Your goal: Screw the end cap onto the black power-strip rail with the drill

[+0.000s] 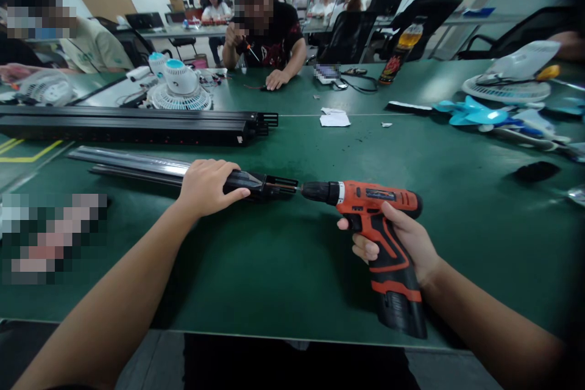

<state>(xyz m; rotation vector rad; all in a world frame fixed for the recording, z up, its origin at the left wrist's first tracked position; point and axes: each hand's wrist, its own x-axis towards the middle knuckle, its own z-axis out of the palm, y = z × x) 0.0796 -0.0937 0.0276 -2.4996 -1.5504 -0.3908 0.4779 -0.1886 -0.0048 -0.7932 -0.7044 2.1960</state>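
My right hand [411,241] is wrapped round the handle of an orange and black cordless drill [377,195], its index finger by the trigger. The drill points left, and its bit meets or nearly meets the slotted end of a long black metal profile [249,181]. Over that profile lies my left hand [205,186], fingers on the far side and thumb along the near side, gripping it against the table. Whether the bit touches a screw inside the end I cannot tell.
Behind lie more long black profiles [196,128]. White fan parts [180,88] stand at the back left, with blue fan blades [475,113] at the right. Scraps of white paper [334,117] and a drink bottle [402,52] are on the green table [292,268]. A person [269,36] works opposite.
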